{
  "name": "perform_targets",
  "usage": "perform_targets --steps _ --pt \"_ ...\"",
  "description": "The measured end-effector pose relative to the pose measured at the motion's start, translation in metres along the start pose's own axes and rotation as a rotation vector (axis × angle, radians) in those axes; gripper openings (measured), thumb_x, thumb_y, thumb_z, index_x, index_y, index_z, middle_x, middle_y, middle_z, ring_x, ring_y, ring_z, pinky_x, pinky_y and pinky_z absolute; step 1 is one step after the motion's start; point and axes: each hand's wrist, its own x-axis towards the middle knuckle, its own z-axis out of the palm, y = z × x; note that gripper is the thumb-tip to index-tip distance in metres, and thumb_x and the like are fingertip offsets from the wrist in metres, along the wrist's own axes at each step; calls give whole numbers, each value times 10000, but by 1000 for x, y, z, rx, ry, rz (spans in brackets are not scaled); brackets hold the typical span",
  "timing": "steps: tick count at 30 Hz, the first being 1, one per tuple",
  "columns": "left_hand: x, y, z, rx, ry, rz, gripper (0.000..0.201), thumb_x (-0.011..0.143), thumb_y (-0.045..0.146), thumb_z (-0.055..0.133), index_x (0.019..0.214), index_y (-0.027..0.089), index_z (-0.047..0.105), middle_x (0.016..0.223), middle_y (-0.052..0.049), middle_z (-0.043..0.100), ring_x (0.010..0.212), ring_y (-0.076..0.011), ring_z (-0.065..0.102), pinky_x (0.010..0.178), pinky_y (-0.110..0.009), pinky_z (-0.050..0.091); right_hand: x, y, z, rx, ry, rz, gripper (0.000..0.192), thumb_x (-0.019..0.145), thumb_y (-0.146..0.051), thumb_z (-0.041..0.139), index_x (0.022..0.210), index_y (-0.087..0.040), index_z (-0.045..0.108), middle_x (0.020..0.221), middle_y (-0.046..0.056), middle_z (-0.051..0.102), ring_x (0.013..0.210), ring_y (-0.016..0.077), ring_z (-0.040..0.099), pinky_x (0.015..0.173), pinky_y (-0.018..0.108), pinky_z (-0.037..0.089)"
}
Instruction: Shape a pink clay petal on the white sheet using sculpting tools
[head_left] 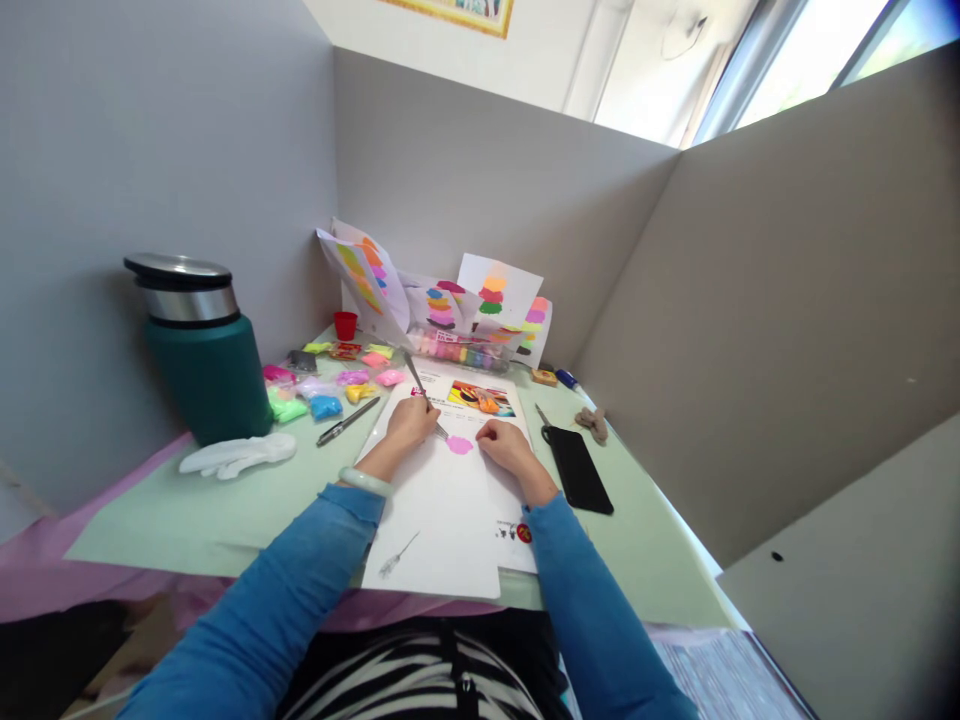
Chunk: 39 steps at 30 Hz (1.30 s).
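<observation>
Around the middle of the desk (645, 560), on a white sheet (442, 515) reaching to the near edge, a flat pink patch (460, 445) lies between the two hands. The left hand (411, 422) grips a metal fork (414, 370), its handle slanting up toward the far edge and its tines at the patch's left side. The right hand (507, 444) has its fingers curled just beside the patch's other side; whether they pinch anything, I cannot tell. The left hand hides the middle of the fork. Beyond the patch is a printed colour picture (480, 398).

Toward the desk's left edge stand a teal bottle (210, 380) and, in front of it, a crumpled white item (238, 455). A pen (347, 422) lies between that item and the left hand, with coloured packets (326, 407) behind. Swatch papers (492, 288) lean along the far edge. Near the right edge, a black slab (579, 470) lies close beside the right hand, a brown lump (592, 424) past it.
</observation>
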Motion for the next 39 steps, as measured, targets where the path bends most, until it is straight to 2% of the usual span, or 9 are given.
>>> perform_targets --steps 2,6,10,14,17,22,29,35,39 --pt "0 0 0 0 21 -4 286 833 324 458 782 154 682 805 -107 711 837 -214 651 710 -254 450 0 0 0 -1 -3 5 151 705 -151 548 783 -201 667 840 11 689 758 145 586 644 219 391" --pt "-1 1 -1 -18 -32 9 278 831 304 459 752 151 678 757 -103 701 810 -211 652 706 -256 452 1 1 1 1 -1 -5 148 706 -155 544 779 -200 665 834 13 687 750 145 581 644 221 388" --pt "-2 2 -1 -8 17 4 280 831 318 462 771 150 678 796 -109 704 835 -217 648 713 -261 450 0 1 1 -3 -1 -5 147 704 -158 545 780 -199 663 833 14 684 751 143 577 648 220 385" --pt "-3 2 -2 -19 -31 45 275 826 301 460 728 154 671 713 -91 692 779 -199 646 702 -252 443 0 0 0 1 0 -4 147 702 -159 543 778 -199 663 828 12 685 749 146 579 649 225 386" --pt "-4 2 -3 -22 -4 42 286 830 309 456 709 155 664 685 -87 684 763 -201 644 697 -256 442 1 1 1 5 1 -4 150 701 -157 544 779 -198 665 829 14 686 755 147 581 657 228 388" --pt "-5 2 -3 -47 -88 62 305 834 295 441 670 154 657 544 -54 631 620 -169 628 657 -240 439 1 1 1 5 1 -6 146 699 -156 544 773 -199 663 831 10 687 757 146 581 658 228 388" --pt "-5 2 -4 -48 -13 -14 303 846 315 439 713 154 658 591 -69 658 671 -196 648 654 -255 442 0 0 0 9 1 -1 142 696 -158 547 770 -197 662 828 10 687 751 146 582 645 226 383" --pt "-7 5 -6 -59 -63 39 275 828 276 448 684 157 650 580 -66 655 649 -182 642 657 -248 441 1 3 2 12 10 -8 140 696 -159 545 765 -202 659 820 4 688 749 147 584 643 230 382" --pt "-7 4 -5 -58 -27 6 292 832 295 442 688 155 653 559 -66 643 651 -189 640 649 -252 440 1 2 2 12 7 -6 135 698 -159 548 765 -201 657 826 5 689 749 145 583 653 230 383"
